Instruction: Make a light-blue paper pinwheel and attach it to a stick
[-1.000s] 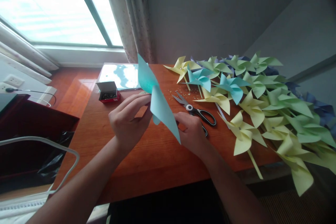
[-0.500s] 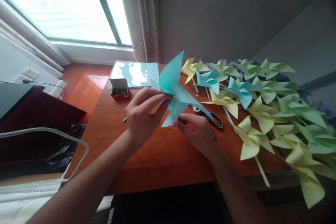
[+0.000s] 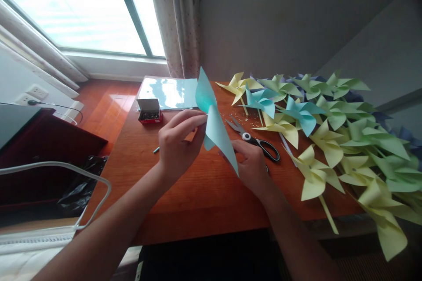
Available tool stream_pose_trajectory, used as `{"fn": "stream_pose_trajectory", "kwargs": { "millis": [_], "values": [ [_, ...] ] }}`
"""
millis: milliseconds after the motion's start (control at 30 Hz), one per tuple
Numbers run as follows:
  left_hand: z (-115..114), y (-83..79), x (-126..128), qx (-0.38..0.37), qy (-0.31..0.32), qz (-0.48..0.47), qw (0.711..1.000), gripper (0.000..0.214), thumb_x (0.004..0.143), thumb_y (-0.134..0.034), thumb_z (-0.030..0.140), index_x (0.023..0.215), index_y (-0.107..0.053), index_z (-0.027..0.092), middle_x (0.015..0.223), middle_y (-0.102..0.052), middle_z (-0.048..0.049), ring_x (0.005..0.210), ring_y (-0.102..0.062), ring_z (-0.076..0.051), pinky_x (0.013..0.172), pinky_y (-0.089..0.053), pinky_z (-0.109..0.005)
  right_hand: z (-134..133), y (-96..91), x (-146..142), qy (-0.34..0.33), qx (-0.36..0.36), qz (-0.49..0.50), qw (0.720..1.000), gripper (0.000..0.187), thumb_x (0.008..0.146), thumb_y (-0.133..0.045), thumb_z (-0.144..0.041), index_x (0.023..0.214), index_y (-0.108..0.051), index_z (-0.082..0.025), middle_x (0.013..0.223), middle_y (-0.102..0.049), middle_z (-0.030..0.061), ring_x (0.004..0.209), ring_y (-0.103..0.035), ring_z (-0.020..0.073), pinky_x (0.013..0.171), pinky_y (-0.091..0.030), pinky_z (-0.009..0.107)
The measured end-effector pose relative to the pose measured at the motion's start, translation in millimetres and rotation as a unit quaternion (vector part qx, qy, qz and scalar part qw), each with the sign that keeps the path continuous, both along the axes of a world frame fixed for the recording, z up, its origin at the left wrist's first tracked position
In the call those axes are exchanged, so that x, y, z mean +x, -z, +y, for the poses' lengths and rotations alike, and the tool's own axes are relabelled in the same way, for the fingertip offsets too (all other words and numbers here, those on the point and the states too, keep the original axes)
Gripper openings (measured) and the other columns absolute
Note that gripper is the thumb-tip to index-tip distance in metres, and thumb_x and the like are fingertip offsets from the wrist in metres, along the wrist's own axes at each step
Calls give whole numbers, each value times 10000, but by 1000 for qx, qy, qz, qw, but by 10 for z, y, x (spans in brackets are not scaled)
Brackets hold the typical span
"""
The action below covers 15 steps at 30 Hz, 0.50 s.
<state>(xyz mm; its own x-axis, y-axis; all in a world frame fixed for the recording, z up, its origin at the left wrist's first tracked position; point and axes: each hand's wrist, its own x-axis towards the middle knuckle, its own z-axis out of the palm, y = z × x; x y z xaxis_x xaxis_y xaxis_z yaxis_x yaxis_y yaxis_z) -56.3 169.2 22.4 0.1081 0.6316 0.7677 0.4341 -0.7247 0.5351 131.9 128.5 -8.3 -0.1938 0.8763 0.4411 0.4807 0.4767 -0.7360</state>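
A light-blue paper pinwheel (image 3: pixel 217 129) is held up over the table, turned nearly edge-on to me. My left hand (image 3: pixel 183 140) pinches it near its centre, thumb and fingers closed together. Its long lower blade crosses in front of my right hand (image 3: pixel 251 162), whose fingers are curled in behind the paper. The right fingertips are hidden, so what they grip cannot be seen. Just beyond the right hand lie black-handled scissors (image 3: pixel 245 137), blades pointing away to the left.
An open small box (image 3: pixel 150 116) of dark little pieces stands at the back left, by glossy light-blue sheets (image 3: pixel 169 92). A short blue stick piece (image 3: pixel 156 150) lies near my left wrist. Yellow pinwheels (image 3: pixel 313 171), green pinwheels (image 3: pixel 336 112) and blue pinwheels (image 3: pixel 303 114) crowd the right side.
The pinwheel has turned from a more open view to nearly edge-on and shifted slightly left, uncovering the scissor blades. My right hand's fingertips have gone behind a blade; the left hand keeps its pinch.
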Motion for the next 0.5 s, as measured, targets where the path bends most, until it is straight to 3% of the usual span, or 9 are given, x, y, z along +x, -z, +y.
{"fn": "stream_pose_trajectory", "kwargs": {
  "millis": [267,500],
  "values": [
    [27,-40,-53,-181,149,-93,968,219,897,-579,175,881,-785,245,861,-713,-39,729,-612,-189,627,-509,-307,12,69,-6,48,64,-33,996,51,924,-670,-204,934,-719,-192,763,-732,31,677,-671,179,666,-514,301],
    [-13,-47,7,-242,133,-109,955,133,869,-682,293,921,-798,252,780,-701,-40,656,-576,-188,586,-526,-315,19,79,3,34,76,-45,996,80,952,-635,-194,979,-710,-189,797,-741,42,713,-681,193,690,-518,318]
  ]
}}
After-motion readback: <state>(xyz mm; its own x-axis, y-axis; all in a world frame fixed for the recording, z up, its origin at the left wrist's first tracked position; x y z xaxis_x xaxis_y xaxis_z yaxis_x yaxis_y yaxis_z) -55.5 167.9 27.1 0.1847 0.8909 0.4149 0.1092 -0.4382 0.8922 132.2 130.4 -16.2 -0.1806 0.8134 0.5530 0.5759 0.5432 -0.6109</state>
